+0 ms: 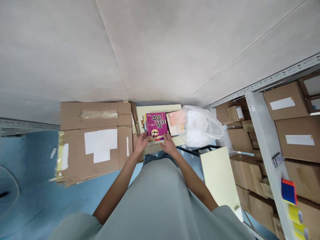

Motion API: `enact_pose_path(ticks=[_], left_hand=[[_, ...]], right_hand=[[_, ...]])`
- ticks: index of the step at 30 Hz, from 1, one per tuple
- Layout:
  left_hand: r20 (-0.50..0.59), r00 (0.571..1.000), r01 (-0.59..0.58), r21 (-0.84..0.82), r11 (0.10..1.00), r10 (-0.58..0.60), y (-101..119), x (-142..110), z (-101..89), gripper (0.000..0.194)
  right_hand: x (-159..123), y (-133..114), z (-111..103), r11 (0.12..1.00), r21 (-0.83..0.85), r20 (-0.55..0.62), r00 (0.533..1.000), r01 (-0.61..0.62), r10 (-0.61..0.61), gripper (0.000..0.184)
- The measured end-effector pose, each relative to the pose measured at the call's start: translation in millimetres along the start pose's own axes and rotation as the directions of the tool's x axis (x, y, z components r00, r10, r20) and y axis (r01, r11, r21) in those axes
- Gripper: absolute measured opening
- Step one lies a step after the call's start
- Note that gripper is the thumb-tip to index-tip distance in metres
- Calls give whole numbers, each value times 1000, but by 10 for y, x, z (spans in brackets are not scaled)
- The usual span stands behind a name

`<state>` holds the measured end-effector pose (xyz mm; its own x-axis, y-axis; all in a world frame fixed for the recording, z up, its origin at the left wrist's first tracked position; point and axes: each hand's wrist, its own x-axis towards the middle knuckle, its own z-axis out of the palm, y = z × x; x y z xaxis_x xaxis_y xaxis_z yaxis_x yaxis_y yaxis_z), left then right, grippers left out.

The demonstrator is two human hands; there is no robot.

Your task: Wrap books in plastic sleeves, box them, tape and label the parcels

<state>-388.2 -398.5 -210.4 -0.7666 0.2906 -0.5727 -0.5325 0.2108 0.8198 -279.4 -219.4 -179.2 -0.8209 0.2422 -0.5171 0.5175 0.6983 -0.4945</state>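
Observation:
A magenta book (156, 125) with white Chinese characters and a cartoon face lies on top of a small stack on a pale yellow surface (160, 109). My left hand (141, 141) grips the book's lower left corner, fingers curled round its edge. At the lower right corner my right hand (167, 141) holds the same book. A pink-orange book (176, 120) lies just right of it.
A flattened cardboard box (96, 140) with white labels lies to the left on the blue floor (30, 186). A clear plastic bag (201, 126) with white contents sits to the right. Metal shelving (262, 133) full of cardboard boxes (292, 133) lines the right side.

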Motion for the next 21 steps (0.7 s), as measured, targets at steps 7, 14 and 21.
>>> enact_pose_path(ticks=[7,14,21], left_hand=[[-58,997,53,65,996,-50,58,-177,-110,57],[-15,990,139,43,989,-138,141,-482,-142,76],[196,959,203,30,979,-205,568,-837,154,73]], right_hand=[[-160,102,116,997,77,11,1000,9,-10,72],[-421,328,403,870,492,-30,999,39,-28,67],[-837,582,102,596,802,-6,997,-38,72,83]])
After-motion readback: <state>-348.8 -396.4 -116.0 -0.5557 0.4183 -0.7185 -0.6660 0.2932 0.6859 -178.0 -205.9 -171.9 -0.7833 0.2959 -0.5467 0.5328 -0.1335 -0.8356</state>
